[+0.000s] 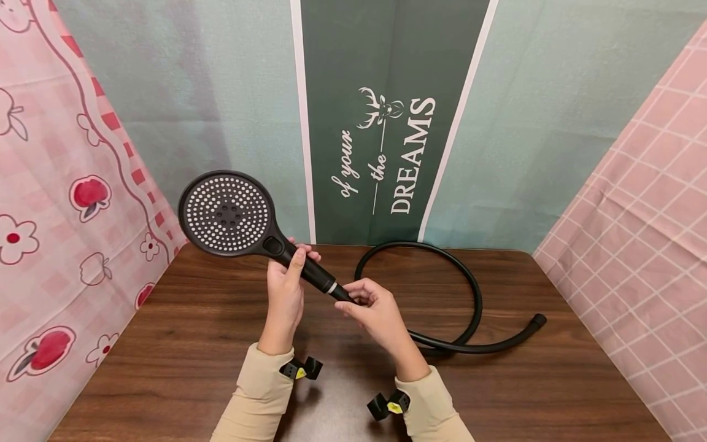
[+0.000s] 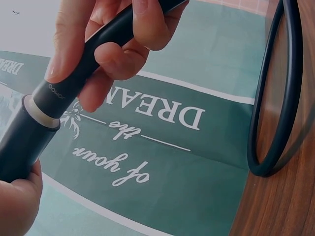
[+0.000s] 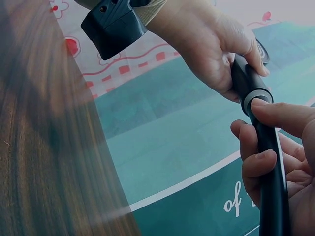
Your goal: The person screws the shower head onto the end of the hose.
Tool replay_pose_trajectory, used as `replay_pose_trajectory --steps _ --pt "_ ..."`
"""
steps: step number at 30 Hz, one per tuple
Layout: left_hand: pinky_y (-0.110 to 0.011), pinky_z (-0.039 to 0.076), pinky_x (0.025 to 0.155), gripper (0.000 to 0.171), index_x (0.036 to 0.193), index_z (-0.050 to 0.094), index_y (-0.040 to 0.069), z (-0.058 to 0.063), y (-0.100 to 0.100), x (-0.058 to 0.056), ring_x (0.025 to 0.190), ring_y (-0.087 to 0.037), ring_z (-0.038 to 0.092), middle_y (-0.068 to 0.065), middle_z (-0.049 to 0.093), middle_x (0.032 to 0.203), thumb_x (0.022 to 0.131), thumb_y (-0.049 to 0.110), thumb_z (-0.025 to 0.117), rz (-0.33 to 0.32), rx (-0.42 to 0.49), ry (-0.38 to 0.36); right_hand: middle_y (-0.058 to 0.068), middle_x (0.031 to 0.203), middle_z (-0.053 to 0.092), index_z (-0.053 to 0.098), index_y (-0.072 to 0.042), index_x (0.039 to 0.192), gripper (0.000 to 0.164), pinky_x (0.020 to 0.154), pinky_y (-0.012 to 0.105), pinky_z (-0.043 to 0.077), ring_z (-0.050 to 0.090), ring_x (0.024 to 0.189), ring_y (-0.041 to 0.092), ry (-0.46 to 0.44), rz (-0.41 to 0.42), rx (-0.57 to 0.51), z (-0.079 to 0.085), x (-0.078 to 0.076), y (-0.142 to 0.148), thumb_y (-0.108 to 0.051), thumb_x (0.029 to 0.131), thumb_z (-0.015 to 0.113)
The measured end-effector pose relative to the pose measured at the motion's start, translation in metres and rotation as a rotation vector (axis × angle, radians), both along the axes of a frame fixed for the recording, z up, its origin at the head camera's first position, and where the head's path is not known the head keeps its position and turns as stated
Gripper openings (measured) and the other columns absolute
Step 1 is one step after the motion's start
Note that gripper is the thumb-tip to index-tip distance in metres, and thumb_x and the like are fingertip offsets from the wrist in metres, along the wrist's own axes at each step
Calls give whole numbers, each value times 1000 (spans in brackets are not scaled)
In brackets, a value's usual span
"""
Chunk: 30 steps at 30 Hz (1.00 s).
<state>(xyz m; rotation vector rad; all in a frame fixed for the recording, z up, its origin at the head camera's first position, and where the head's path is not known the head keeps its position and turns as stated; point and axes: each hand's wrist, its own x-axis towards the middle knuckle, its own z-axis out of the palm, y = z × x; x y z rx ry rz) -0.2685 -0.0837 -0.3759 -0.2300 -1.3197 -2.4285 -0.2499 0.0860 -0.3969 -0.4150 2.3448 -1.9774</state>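
Observation:
A black handheld shower head (image 1: 226, 212) is held up over the table, its round face of pale nozzles toward the head camera. My left hand (image 1: 285, 291) grips its handle (image 1: 315, 273), thumb across the front. With thumb and fingers, my right hand (image 1: 380, 314) holds the end fitting (image 2: 59, 93) of a black shower hose (image 1: 478, 301). That fitting meets the handle's lower end in line, with a pale ring (image 2: 40, 114) at the joint. How far the two are threaded together cannot be told. From my right hand the hose runs down into a loop on the table.
The hose's free end (image 1: 538, 320) lies at the right of the brown wooden table (image 1: 182, 368). Behind hangs a green cloth (image 1: 386, 49) with white lettering. Pink patterned cloths stand at the left (image 1: 50, 245) and right (image 1: 635, 245). Each wrist bears a small black camera.

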Motion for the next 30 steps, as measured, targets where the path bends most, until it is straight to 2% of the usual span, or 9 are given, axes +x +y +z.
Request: replay_pose_trajectory --steps 2,9,19,30 --pt "-24 58 92 26 126 37 6 0 0 0 87 -7 69 3 64 96 103 6 49 0 -1 1 21 87 71 68 -2 107 26 46 19 43 60 60 6 6 -1 -2 0 0 0 -7 84 78" --pt "-25 58 92 24 125 38 9 -1 0 -1 87 -7 69 3 64 96 103 6 49 -2 4 0 23 83 71 69 -1 105 24 47 19 44 58 59 7 17 3 -5 0 0 0 -7 84 78" --pt "-25 58 92 24 124 38 11 -2 -1 -1 87 -7 69 3 63 96 103 5 49 -8 12 -7 18 78 70 71 -3 103 23 46 21 44 53 55 13 6 -8 20 0 0 1 -11 83 79" --pt "-24 57 93 29 128 36 4 -1 0 -1 88 -7 68 3 63 97 103 6 50 -4 2 -11 16 76 68 72 -4 104 23 46 20 43 51 53 9 10 -4 23 -3 -1 2 -13 84 79"
